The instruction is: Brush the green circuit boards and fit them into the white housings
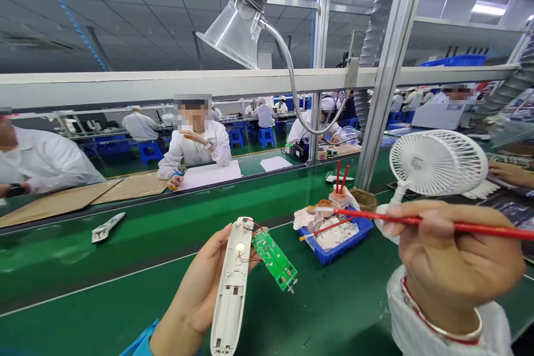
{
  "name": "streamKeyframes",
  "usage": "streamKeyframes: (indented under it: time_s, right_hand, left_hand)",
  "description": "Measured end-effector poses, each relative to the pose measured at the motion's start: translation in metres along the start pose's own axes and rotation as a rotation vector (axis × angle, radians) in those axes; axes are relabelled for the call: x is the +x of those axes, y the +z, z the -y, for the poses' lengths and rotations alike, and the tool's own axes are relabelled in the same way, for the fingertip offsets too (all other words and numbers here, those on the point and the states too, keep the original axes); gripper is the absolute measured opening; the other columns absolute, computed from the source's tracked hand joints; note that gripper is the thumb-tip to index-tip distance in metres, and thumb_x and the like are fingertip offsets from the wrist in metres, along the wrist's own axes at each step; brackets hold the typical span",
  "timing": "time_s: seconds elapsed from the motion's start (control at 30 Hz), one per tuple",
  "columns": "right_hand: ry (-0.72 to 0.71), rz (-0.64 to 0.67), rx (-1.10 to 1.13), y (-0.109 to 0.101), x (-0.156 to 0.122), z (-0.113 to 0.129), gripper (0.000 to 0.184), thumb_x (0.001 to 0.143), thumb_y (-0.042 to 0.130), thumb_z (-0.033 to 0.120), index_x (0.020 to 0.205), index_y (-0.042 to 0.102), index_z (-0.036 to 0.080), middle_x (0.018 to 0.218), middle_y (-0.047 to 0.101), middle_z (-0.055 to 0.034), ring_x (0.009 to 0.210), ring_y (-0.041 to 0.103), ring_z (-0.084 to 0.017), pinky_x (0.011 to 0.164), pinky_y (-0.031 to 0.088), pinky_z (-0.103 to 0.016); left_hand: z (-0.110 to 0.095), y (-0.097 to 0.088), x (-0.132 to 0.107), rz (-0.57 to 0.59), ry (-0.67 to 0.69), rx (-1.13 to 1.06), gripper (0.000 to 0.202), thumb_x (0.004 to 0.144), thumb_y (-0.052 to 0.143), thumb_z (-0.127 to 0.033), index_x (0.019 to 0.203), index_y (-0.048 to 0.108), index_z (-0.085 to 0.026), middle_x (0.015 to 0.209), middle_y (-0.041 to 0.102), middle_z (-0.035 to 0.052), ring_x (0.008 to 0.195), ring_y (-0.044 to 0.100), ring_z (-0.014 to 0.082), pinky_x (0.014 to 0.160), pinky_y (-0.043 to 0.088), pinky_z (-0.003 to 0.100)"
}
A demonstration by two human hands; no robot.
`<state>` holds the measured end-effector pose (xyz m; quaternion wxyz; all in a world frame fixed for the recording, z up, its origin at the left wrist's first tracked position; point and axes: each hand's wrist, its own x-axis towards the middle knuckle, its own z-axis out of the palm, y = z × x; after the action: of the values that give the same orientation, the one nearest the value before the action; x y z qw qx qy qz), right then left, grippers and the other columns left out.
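My left hand (200,295) grips a long white plastic housing (231,289), held upright over the green conveyor belt (104,256). A green circuit board (274,260) hangs off the housing's top right on thin red wires. My right hand (454,264) is closed round a red-handled brush (417,221), whose tip points left over a blue tray (334,245). The brush tip is apart from the board.
The blue tray holds white cloths, a small pot and more red brushes. A white desk fan (436,162) stands right of it. A loose white part (106,227) lies on the belt at left. Workers in white sit across the belt. A fume hood (237,28) hangs overhead.
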<state>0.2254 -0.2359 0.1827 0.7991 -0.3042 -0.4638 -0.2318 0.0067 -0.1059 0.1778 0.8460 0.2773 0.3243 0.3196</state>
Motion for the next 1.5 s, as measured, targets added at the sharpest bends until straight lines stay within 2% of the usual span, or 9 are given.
streamKeyframes:
  time_s: [0.2,0.4,0.63,1.1,1.23,1.3,1.4,1.5]
  right_hand:
    - [0.145,0.302,0.191,0.001,-0.036,0.008,0.015,0.084,0.054,0.008,0.094,0.060,0.017,0.089,0.068,-0.0072,0.055,0.062,-0.017,0.044,0.051,-0.033]
    - [0.126,0.518,0.152,0.005,-0.045,0.008,0.025,0.084,0.053,0.007,0.102,0.060,0.022,0.093,0.068,-0.0050,0.061,0.065,-0.017,0.051,0.056,-0.033]
    - [0.066,0.650,0.095,0.009,-0.047,0.006,0.028,0.081,0.052,0.001,0.101,0.058,0.020,0.092,0.067,-0.0060,0.065,0.066,-0.016,0.059,0.058,-0.031]
    - [0.026,0.618,0.029,0.005,-0.039,0.011,0.034,0.074,0.052,-0.004,0.098,0.060,0.019,0.090,0.068,-0.0050,0.066,0.066,-0.017,0.059,0.058,-0.029]
    - [0.025,0.637,-0.009,0.000,-0.038,0.013,0.033,0.075,0.053,-0.003,0.099,0.060,0.018,0.091,0.068,-0.0056,0.068,0.066,-0.017,0.060,0.058,-0.031]
    - [-0.020,0.638,-0.065,-0.004,-0.036,0.012,0.031,0.075,0.055,-0.002,0.098,0.061,0.018,0.089,0.068,-0.0054,0.070,0.066,-0.018,0.062,0.058,-0.031]
    - [-0.088,0.598,-0.170,-0.010,-0.033,0.012,0.029,0.074,0.059,-0.001,0.096,0.063,0.018,0.088,0.069,-0.0046,0.072,0.066,-0.018,0.064,0.057,-0.030]
    - [-0.101,0.551,-0.237,-0.013,-0.029,0.017,0.029,0.072,0.061,-0.001,0.095,0.065,0.017,0.090,0.068,-0.0038,0.074,0.066,-0.017,0.067,0.056,-0.028]
  left_hand:
    - [0.014,-0.001,0.007,0.078,-0.027,-0.020,0.016,0.082,0.057,-0.021,0.087,0.063,-0.007,0.071,0.068,0.0078,0.060,0.064,0.0160,0.072,0.056,0.032]
    - [0.020,-0.005,0.012,0.122,-0.017,-0.009,0.016,0.081,0.059,-0.025,0.086,0.061,-0.010,0.074,0.066,0.0064,0.061,0.061,0.0151,0.076,0.054,0.034]
    - [0.019,-0.007,0.014,0.146,-0.020,0.027,0.019,0.080,0.061,-0.027,0.086,0.063,-0.009,0.077,0.066,0.0077,0.064,0.061,0.0156,0.074,0.053,0.032]
    - [0.018,-0.007,0.011,0.143,-0.043,0.014,0.019,0.081,0.059,-0.027,0.084,0.064,-0.009,0.064,0.063,0.0040,0.054,0.058,0.0135,0.058,0.052,0.026]
    - [0.019,-0.008,0.013,0.145,-0.041,0.025,0.022,0.081,0.059,-0.028,0.088,0.065,-0.008,0.072,0.066,0.0060,0.058,0.060,0.0144,0.063,0.054,0.028]
    - [0.019,-0.008,0.012,0.143,-0.035,0.025,0.022,0.081,0.059,-0.027,0.089,0.065,-0.008,0.076,0.067,0.0071,0.061,0.061,0.0151,0.067,0.054,0.030]
    - [0.017,-0.006,0.011,0.133,-0.020,0.011,0.020,0.081,0.059,-0.025,0.088,0.065,-0.008,0.074,0.067,0.0064,0.059,0.060,0.0144,0.071,0.055,0.032]
    - [0.013,-0.005,0.009,0.115,-0.031,-0.014,0.020,0.082,0.058,-0.024,0.089,0.065,-0.007,0.072,0.067,0.0063,0.059,0.061,0.0148,0.068,0.055,0.030]
